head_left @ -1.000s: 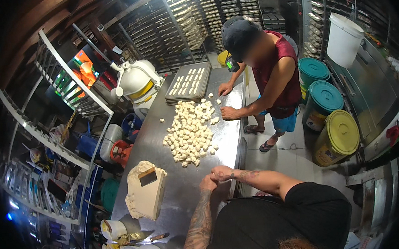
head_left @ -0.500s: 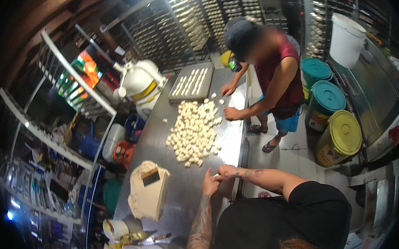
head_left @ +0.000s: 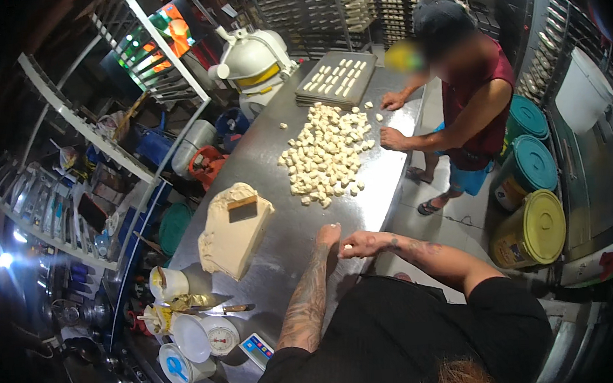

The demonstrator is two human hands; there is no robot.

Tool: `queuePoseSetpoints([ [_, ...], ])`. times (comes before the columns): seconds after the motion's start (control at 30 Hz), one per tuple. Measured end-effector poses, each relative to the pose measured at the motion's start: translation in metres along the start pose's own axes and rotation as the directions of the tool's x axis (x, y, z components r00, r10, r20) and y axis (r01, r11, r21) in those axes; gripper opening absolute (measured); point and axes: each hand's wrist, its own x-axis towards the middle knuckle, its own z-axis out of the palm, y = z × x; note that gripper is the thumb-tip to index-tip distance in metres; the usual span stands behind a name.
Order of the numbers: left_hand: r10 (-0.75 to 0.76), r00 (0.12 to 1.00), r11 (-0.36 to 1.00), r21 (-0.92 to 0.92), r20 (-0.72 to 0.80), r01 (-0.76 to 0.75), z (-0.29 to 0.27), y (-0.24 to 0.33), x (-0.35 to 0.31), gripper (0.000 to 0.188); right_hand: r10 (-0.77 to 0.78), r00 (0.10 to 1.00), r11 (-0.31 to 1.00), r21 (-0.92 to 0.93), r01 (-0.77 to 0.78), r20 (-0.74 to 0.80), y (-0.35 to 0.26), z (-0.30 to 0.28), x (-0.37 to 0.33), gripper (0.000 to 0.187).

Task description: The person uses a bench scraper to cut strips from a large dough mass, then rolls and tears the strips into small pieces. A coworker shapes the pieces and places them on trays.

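Person's R hand [head_left: 360,244] is over the near edge of the worktop [head_left: 275,253], grip closed on a small pale dough bit [head_left: 348,246] at the fingertips; too small to tell its long axis. L hand [head_left: 328,234] is just beside it, pointing away from the body twd the dough pile [head_left: 325,155]; can't tell if its grip is open or closed. Pile's long axis runs roughly w/ the worktop, btwn the hands and the tray stack [head_left: 336,81] at the far end, top tray w/ rows of dough rolls. Dough slab [head_left: 232,242] lies L of the hands, long edge slanting twd lower L, w/ a wood-handled scraper [head_left: 243,204] crosswise on top. Nearer: knife [head_left: 238,309], handle to the R; dial scale [head_left: 223,336]; digital scale [head_left: 257,350]. Co-worker's hands [head_left: 396,138] rest by the pile's R side, near a few loose pcs.
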Motion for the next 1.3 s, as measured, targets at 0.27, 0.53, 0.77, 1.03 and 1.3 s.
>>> queuePoseSetpoints([
  [0.27,0.289,0.948,0.956,-0.006,-0.134,-0.292,0.017,-0.009,0.014,0.043,-0.242,0.807,0.799,-0.583,-0.149,-0.538,0.013,-0.084,0.050,0.030],
  [0.53,0.227,0.959,0.971,0.115,-0.166,-0.210,0.033,-0.002,-0.013,0.036,0.090,0.933,0.972,-0.175,-0.159,-0.348,0.042,0.009,0.011,0.060],
  [0.77,0.318,0.939,0.892,0.378,-0.133,-0.249,0.033,0.018,-0.022,0.028,-0.015,0.907,0.947,-0.297,-0.122,-0.421,0.057,0.007,0.032,0.055],
  [1.03,0.188,0.971,0.938,0.320,-0.146,-0.134,-0.008,-0.006,0.003,0.050,-0.266,0.906,0.957,-0.202,0.208,-0.330,0.003,-0.023,-0.018,0.019],
  [1.3,0.340,0.900,0.939,0.042,-0.273,-0.342,0.043,0.013,-0.032,0.043,0.019,0.910,0.953,-0.269,-0.143,-0.415,0.034,-0.056,0.004,0.044],
])
